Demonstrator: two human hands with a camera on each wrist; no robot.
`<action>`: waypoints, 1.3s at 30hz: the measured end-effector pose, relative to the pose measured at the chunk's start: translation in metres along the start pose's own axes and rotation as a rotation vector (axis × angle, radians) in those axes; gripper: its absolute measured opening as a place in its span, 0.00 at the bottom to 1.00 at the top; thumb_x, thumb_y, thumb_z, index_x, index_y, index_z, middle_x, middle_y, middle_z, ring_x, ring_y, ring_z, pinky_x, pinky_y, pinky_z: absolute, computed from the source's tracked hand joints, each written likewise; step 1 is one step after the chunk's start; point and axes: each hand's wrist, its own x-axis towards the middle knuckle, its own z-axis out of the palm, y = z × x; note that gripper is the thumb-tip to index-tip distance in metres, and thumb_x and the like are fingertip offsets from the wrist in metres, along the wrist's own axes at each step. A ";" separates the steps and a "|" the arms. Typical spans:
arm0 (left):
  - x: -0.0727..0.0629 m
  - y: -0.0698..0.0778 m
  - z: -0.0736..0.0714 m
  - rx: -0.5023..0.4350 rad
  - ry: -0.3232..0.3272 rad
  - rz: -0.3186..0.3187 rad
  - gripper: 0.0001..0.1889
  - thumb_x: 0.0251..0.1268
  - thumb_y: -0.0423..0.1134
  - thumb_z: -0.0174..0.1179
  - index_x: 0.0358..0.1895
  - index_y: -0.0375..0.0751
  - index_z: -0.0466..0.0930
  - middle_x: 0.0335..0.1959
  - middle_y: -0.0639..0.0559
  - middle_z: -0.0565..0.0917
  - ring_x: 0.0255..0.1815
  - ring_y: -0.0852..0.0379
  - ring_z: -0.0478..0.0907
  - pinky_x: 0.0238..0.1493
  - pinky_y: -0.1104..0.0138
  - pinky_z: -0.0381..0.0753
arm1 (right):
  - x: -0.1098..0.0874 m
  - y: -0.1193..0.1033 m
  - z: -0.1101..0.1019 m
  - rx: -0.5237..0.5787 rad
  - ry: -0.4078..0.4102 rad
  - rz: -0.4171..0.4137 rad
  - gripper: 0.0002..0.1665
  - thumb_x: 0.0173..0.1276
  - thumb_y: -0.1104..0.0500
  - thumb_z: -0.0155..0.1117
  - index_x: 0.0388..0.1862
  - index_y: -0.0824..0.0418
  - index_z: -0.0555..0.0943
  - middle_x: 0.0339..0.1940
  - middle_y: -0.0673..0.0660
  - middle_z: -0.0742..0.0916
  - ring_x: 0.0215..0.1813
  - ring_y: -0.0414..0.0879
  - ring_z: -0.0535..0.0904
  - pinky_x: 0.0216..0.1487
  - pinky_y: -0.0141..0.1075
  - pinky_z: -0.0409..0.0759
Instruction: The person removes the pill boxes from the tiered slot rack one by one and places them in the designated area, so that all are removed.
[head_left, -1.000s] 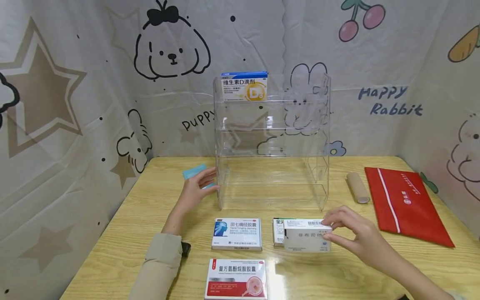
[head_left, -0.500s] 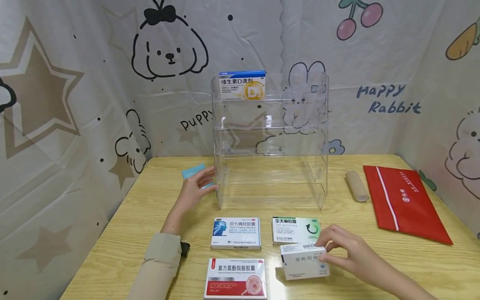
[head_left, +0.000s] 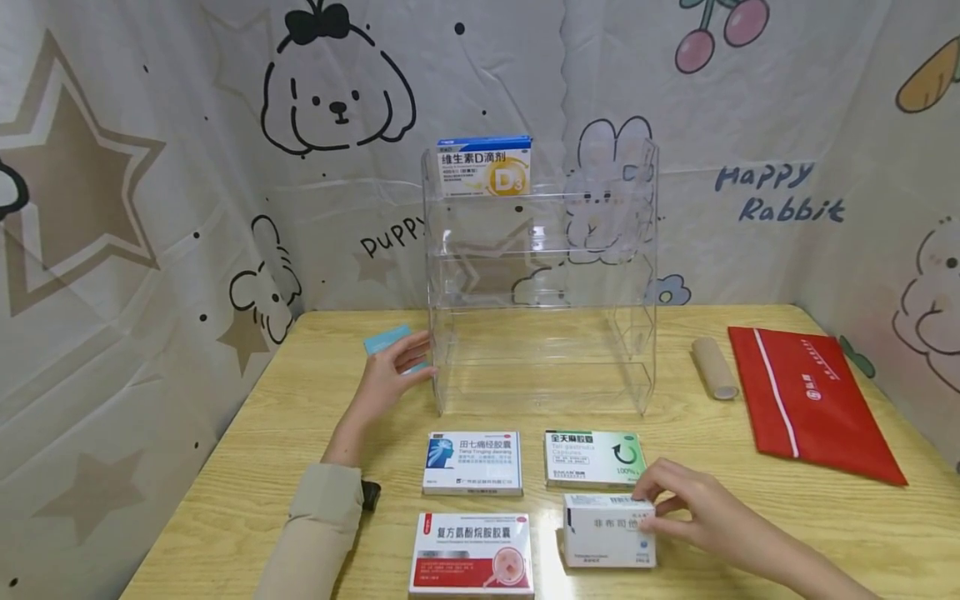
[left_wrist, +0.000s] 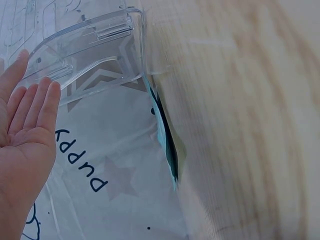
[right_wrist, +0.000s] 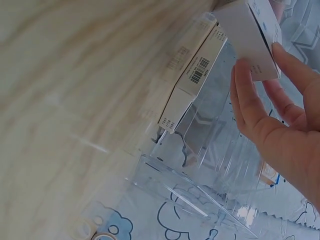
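My right hand [head_left: 693, 504] pinches a white medicine box [head_left: 606, 537] by its right end, thumb in front and fingers behind. The right wrist view shows this white box [right_wrist: 247, 37] between thumb and fingertips; whether it touches the table cannot be told. Just beyond it lies a green-and-white capsule box [head_left: 592, 458]. My left hand [head_left: 382, 379] is at the left side of a clear acrylic tiered rack [head_left: 540, 379], its fingertips against or close to the side panel. In the left wrist view, the left hand [left_wrist: 30, 125] has extended fingers and holds nothing.
A vitamin D box [head_left: 485, 169] stands on the rack's top tier. A blue-and-white box [head_left: 472, 464] and a red-and-white box [head_left: 472, 554] lie in front. Behind the left hand is a light-blue flat item [head_left: 386, 340]. A cardboard tube [head_left: 714, 368] and red pouch [head_left: 813, 404] lie right.
My right hand has brought the white box nearer to me, from in front of the green-and-white box, which is uncovered now. The left hand stays at the rack.
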 end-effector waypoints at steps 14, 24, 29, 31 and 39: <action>0.000 0.000 -0.001 0.002 -0.007 -0.001 0.32 0.64 0.34 0.64 0.71 0.40 0.67 0.68 0.38 0.74 0.67 0.42 0.75 0.62 0.65 0.83 | 0.004 0.004 -0.002 0.062 -0.162 0.147 0.11 0.64 0.58 0.69 0.42 0.58 0.79 0.37 0.50 0.84 0.41 0.27 0.79 0.36 0.27 0.88; 0.000 -0.002 0.000 -0.005 -0.003 0.013 0.31 0.64 0.33 0.64 0.71 0.38 0.67 0.68 0.38 0.73 0.67 0.42 0.74 0.64 0.62 0.82 | 0.009 0.006 -0.003 0.046 -0.206 0.219 0.10 0.66 0.54 0.68 0.43 0.58 0.82 0.36 0.47 0.85 0.38 0.25 0.76 0.33 0.27 0.86; 0.000 -0.002 0.000 -0.001 -0.006 0.014 0.31 0.64 0.33 0.64 0.71 0.38 0.67 0.69 0.38 0.73 0.68 0.42 0.74 0.65 0.59 0.82 | 0.010 0.008 -0.002 0.041 -0.227 0.238 0.09 0.66 0.56 0.68 0.41 0.58 0.81 0.36 0.47 0.86 0.38 0.26 0.78 0.34 0.27 0.86; 0.000 -0.001 0.000 -0.004 -0.008 0.014 0.31 0.64 0.33 0.64 0.71 0.38 0.67 0.69 0.38 0.73 0.68 0.42 0.74 0.65 0.59 0.82 | 0.010 0.008 -0.002 0.043 -0.236 0.242 0.08 0.66 0.56 0.68 0.41 0.57 0.81 0.35 0.46 0.86 0.38 0.26 0.78 0.34 0.27 0.86; -0.001 -0.001 0.000 -0.010 -0.009 0.002 0.31 0.64 0.33 0.64 0.71 0.39 0.67 0.69 0.38 0.73 0.68 0.43 0.74 0.62 0.66 0.83 | 0.010 0.010 -0.002 0.060 -0.249 0.240 0.09 0.67 0.55 0.67 0.42 0.57 0.81 0.36 0.47 0.86 0.39 0.27 0.78 0.35 0.26 0.85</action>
